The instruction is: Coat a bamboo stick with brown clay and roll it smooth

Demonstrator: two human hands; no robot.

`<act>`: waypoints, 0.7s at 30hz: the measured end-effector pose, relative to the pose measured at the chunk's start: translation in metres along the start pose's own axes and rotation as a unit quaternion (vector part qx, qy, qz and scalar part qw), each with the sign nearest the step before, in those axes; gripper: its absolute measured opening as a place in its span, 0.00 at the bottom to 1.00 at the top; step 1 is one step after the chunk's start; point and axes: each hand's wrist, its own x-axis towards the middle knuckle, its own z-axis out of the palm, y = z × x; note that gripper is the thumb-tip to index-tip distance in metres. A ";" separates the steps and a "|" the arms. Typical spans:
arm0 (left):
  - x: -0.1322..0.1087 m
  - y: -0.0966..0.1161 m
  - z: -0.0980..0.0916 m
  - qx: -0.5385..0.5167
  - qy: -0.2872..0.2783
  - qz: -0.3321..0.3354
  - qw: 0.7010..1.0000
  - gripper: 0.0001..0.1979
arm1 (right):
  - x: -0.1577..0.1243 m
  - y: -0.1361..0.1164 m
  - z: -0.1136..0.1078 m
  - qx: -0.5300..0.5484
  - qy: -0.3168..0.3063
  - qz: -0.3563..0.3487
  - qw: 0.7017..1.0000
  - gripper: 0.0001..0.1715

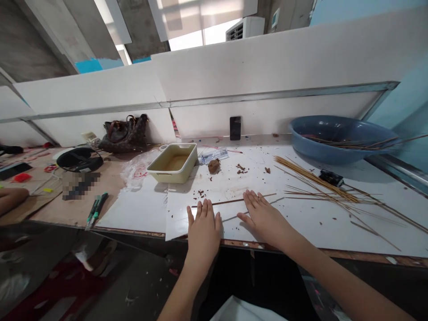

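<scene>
Your left hand [203, 232] and right hand [264, 219] lie flat and open, holding nothing, on a white board [301, 227] near the surface's front edge [364, 255], a thin wooden skewer [234, 200] apparently just beyond your fingertips.

The person's left hand [203, 226] lies flat with the palm down, and its fingers [202, 209] are pointing to far side and a little apart. The right hand [264, 218] is also flat and open, turned inward to the left, with fingers spread. Both hands stay well apart. The left forearm [180, 294] and right forearm [341, 276] come from the near side.
</scene>
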 end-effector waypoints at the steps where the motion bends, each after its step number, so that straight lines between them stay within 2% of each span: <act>1: -0.007 -0.001 0.004 0.004 0.012 0.002 1.000 0.29 | -0.007 -0.001 0.004 -0.001 0.010 -0.001 1.000 0.59; 4: -0.015 -0.001 0.012 0.005 0.034 -0.001 0.999 0.28 | -0.015 -0.001 0.010 0.001 0.021 -0.002 1.000 0.57; 8: 0.007 0.002 0.002 -0.003 0.018 -0.010 1.000 0.28 | 0.005 0.002 -0.001 0.007 0.007 0.005 1.000 0.52; 11: 0.019 0.002 -0.006 -0.008 -0.001 -0.012 1.000 0.28 | 0.014 0.003 -0.007 0.009 -0.005 0.012 1.000 0.52; 13: 0.013 0.001 -0.005 -0.009 0.001 -0.009 1.000 0.28 | 0.008 0.002 -0.003 0.008 0.002 0.010 1.000 0.54; 18: -0.018 -0.004 0.008 -0.018 0.003 -0.015 1.000 0.28 | -0.025 -0.004 0.014 0.007 0.045 0.007 0.999 0.56; 21: -0.016 -0.003 0.009 -0.022 0.007 -0.019 1.000 0.28 | -0.023 -0.005 0.011 0.003 0.028 0.014 0.999 0.57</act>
